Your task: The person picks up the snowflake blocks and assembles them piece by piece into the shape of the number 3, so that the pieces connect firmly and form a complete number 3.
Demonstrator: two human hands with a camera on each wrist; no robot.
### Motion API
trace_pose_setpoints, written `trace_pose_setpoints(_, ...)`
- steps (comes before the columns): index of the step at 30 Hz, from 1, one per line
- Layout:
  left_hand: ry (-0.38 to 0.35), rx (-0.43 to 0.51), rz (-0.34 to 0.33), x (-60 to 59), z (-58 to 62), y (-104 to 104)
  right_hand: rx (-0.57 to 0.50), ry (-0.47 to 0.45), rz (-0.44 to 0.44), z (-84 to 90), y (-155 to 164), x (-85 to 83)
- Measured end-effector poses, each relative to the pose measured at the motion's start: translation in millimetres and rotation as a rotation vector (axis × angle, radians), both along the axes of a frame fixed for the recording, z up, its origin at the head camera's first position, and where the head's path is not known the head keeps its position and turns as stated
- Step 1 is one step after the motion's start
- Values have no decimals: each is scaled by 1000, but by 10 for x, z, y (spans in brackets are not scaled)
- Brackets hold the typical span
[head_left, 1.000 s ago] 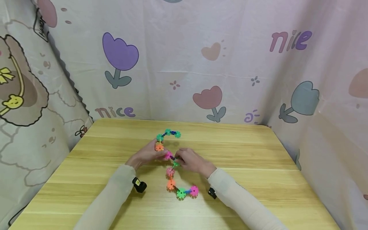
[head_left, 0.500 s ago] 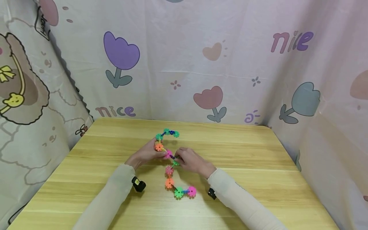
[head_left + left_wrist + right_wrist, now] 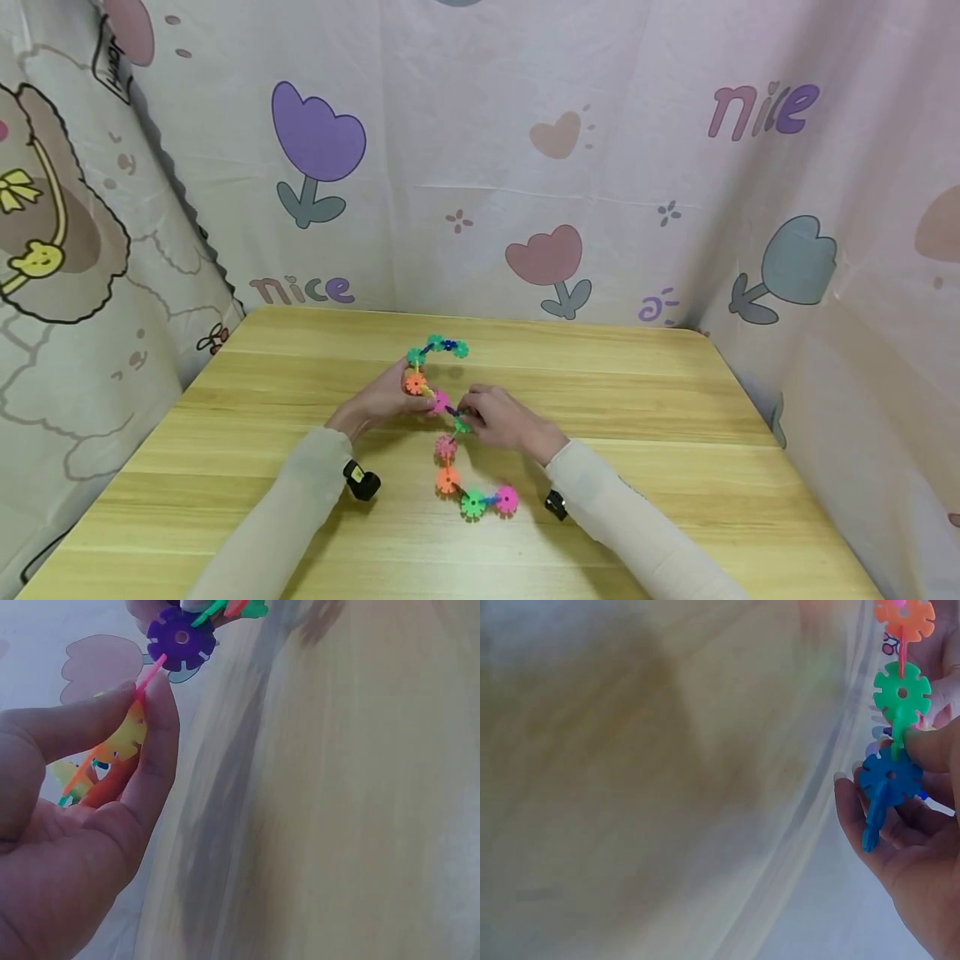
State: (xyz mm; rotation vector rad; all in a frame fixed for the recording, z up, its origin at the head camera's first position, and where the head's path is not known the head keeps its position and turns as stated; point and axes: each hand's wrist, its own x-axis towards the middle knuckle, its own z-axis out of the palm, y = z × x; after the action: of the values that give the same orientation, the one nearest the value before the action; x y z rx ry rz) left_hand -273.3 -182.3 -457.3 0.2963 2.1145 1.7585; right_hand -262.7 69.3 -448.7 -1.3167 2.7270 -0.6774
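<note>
Notched plastic snowflake discs, slotted into one another, form a winding chain in front of me. My left hand pinches a pink disc between thumb and finger, with a purple disc just beyond and a yellow disc behind the thumb. Right of it, my right hand grips the chain around a green disc; its fingertips are partly hidden. In the right wrist view, a blue disc lies against the fingers, beside the thumb. Teal discs curve away above the left hand.
A wooden table lies under both hands. Patterned cloth hangs behind it and along both sides. Small black cameras sit at the wrists. The chain's lower end finishes in a pink disc.
The lower end of the chain swung slightly left, then back right. Both hands have kept nearly the same place and hold.
</note>
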Motion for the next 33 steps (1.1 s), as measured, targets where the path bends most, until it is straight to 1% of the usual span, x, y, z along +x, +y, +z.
trace_pose_setpoints(7,-3,8,18,0,-20,21,-15,15,11,16,-20,15)
trace_pose_setpoints(10,10,-14,24,1,-20,42,-17,48,26,8,-31,13)
trace_pose_setpoints(13,22,-40,47,7,-9,72,-19,88,31,1,-41,14)
trace_pose_setpoints(15,15,-62,76,9,4,92,-18,122,22,-1,-47,17)
trace_pose_setpoints(20,-36,-39,116,4,40,144,-14,194,-4,16,-60,43)
trace_pose_setpoints(23,-66,-26,121,2,58,163,-7,202,-3,36,-67,59)
trace_pose_setpoints(27,-91,-60,132,4,73,174,13,212,3,54,-75,73)
trace_pose_setpoints(30,-86,-94,139,6,76,187,31,223,1,49,-79,75)
trace_pose_setpoints(33,-78,-95,137,9,75,202,39,220,-4,36,-81,76)
